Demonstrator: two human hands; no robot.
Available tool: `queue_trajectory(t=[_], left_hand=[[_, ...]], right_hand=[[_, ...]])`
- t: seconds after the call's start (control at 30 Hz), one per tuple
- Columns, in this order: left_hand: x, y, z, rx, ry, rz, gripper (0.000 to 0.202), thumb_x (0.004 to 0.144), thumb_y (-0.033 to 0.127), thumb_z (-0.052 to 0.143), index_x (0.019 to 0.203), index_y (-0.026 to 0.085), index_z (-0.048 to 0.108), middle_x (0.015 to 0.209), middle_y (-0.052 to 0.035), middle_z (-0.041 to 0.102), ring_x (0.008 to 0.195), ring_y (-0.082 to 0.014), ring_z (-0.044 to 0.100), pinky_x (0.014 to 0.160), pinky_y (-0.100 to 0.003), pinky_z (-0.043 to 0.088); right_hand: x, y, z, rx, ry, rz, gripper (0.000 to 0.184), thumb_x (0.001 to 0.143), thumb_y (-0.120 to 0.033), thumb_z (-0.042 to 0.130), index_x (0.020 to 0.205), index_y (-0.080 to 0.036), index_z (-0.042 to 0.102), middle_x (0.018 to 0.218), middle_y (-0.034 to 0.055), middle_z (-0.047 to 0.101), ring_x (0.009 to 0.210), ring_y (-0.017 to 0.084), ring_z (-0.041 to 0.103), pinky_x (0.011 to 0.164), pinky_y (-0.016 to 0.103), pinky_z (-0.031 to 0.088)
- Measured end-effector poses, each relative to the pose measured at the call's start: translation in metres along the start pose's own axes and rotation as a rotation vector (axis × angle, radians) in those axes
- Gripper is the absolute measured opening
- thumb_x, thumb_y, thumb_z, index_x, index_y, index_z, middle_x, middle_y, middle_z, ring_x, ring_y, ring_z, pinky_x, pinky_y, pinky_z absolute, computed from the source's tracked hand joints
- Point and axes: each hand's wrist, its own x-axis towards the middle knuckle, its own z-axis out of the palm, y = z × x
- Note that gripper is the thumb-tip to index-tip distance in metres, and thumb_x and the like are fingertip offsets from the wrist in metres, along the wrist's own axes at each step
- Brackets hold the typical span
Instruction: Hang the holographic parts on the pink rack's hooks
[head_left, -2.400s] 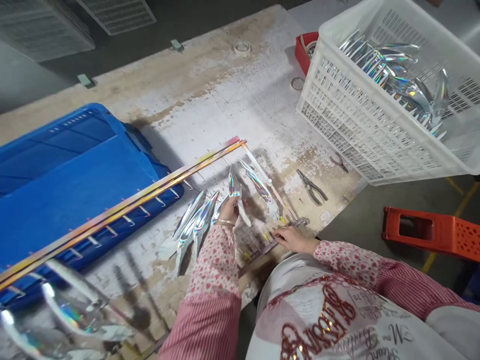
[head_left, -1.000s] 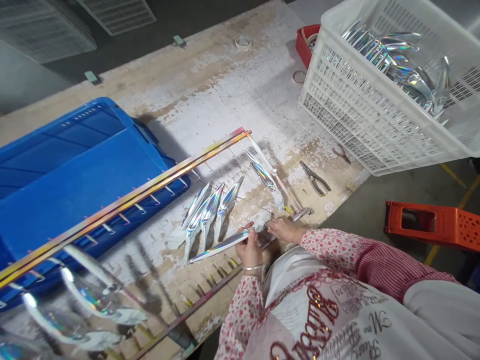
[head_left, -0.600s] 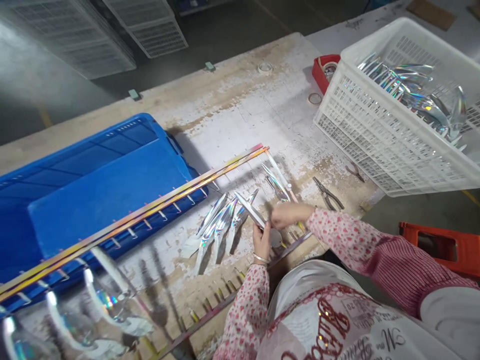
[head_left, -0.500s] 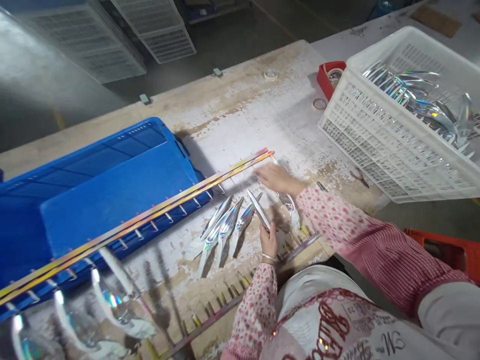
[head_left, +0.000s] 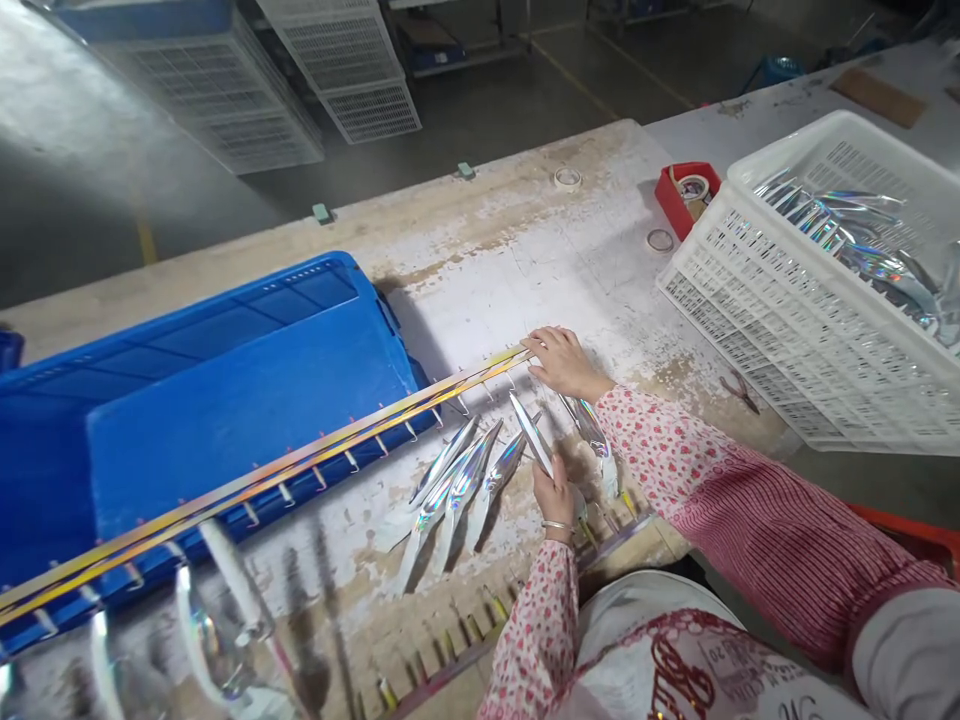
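Observation:
My left hand (head_left: 556, 495) is closed around the lower end of a shiny silver fish-shaped lure (head_left: 531, 432), which points up toward the rail. Several similar lures (head_left: 463, 485) with pale tails lie on the table just left of it. My right hand (head_left: 562, 362) grips the far right end of a long yellow-orange rail (head_left: 337, 440) lined with small hooks; its fingertips cover the rail's tip. Beneath my right forearm lies another silver lure (head_left: 592, 430), partly hidden. Toward the lower left, silver lures (head_left: 196, 630) hang from the rail's hooks.
A blue bin (head_left: 225, 400) stands under the rail on the left. At right, a white crate (head_left: 810, 330) holds many silver lures, near pliers (head_left: 741, 393) and a red box (head_left: 684, 195) with tape. A rack of yellow-tipped pegs (head_left: 450, 640) runs along the near edge.
My right hand has moved onto the rail's end and taken hold of it. The left hand still holds the lure. The whole view has shifted, with things appearing lower and farther right.

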Motion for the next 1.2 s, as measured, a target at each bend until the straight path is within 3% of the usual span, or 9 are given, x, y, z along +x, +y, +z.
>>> queue_trajectory(t=[0.4,0.6,0.73,0.87,1.07,1.13,1.2], left_hand=[[0.003,0.008,-0.004,0.035,-0.013,0.032,0.044,0.089,0.061,0.038,0.080,0.019,0.047,0.064,-0.0017,0.050,0.059,-0.0168,0.050,0.060,-0.031,0.039],[-0.001,0.012,0.002,0.085,-0.174,0.081,0.042,0.085,0.058,0.044,0.093,0.017,0.052,0.072,-0.0064,0.057,0.065,-0.0209,0.054,0.064,-0.033,0.038],[0.001,0.004,-0.004,0.036,-0.073,0.013,0.046,0.086,0.064,0.041,0.084,0.019,0.049,0.067,-0.0038,0.053,0.062,-0.0199,0.051,0.063,-0.033,0.038],[0.006,0.001,-0.010,0.027,-0.011,0.052,0.047,0.086,0.066,0.043,0.078,0.020,0.049,0.068,-0.0042,0.053,0.065,-0.0195,0.052,0.065,-0.033,0.038],[0.007,0.007,-0.005,0.070,-0.121,0.049,0.042,0.089,0.060,0.037,0.082,0.020,0.046,0.066,-0.0038,0.054,0.060,-0.0196,0.052,0.062,-0.034,0.039],[0.011,0.007,-0.012,0.119,-0.181,0.074,0.040,0.088,0.058,0.039,0.080,0.020,0.047,0.064,-0.0043,0.054,0.060,-0.0208,0.052,0.063,-0.034,0.040],[0.019,0.007,-0.029,0.215,-0.220,0.183,0.038,0.086,0.056,0.047,0.082,0.019,0.052,0.070,-0.0074,0.057,0.068,-0.0234,0.056,0.068,-0.036,0.042]], right_hand=[[-0.001,0.000,-0.001,0.011,-0.035,0.012,0.046,0.091,-0.023,0.055,0.135,-0.015,0.048,0.137,0.0142,0.047,0.128,0.027,0.034,0.108,0.044,0.020],[-0.001,0.000,-0.001,-0.007,-0.025,0.014,0.046,0.090,-0.024,0.056,0.135,-0.016,0.048,0.136,0.0128,0.047,0.128,0.026,0.034,0.110,0.044,0.018],[-0.001,0.001,0.001,0.001,-0.030,0.010,0.047,0.090,-0.024,0.055,0.136,-0.016,0.048,0.137,0.0129,0.047,0.128,0.026,0.033,0.110,0.044,0.019],[-0.002,0.001,0.002,0.017,-0.014,0.013,0.047,0.089,-0.021,0.055,0.135,-0.015,0.049,0.136,0.0137,0.047,0.128,0.027,0.034,0.110,0.045,0.019],[-0.002,0.000,0.002,0.013,-0.024,0.019,0.048,0.088,-0.022,0.056,0.135,-0.015,0.049,0.136,0.0132,0.048,0.128,0.026,0.035,0.111,0.045,0.019],[-0.002,0.001,0.003,0.007,-0.022,0.012,0.050,0.088,-0.021,0.056,0.136,-0.015,0.048,0.138,0.0131,0.047,0.130,0.026,0.033,0.112,0.046,0.018],[-0.003,0.003,0.004,0.010,-0.033,0.003,0.052,0.088,-0.020,0.056,0.139,-0.014,0.046,0.141,0.0137,0.044,0.133,0.027,0.030,0.114,0.046,0.016]])
